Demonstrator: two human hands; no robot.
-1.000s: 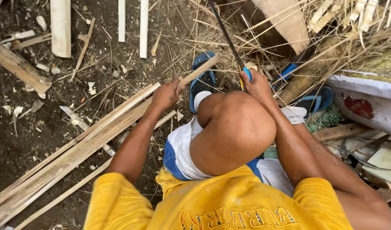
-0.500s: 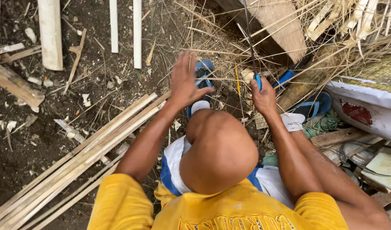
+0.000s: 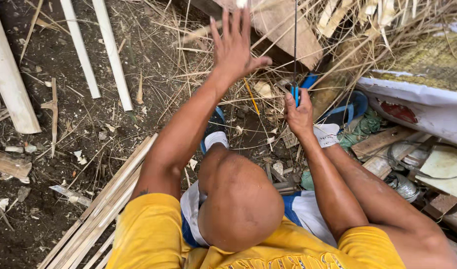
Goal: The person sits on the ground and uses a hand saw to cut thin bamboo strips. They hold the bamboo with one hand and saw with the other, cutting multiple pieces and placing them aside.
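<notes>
Right hand [image 3: 299,115] gripping upright, seemingly knife-like blade [image 3: 294,45]

Split bamboo strips [image 3: 96,209] on dirt, pale poles [image 3: 79,47], blue sandals [image 3: 350,107].

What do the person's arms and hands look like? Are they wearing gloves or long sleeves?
No gloves. The left hand and right hand are bare, and so are both arms, right up to the short sleeves of a yellow shirt. No watch, ring or bracelet shows. There is a small dark mark on the left upper arm, near the sleeve.
</notes>
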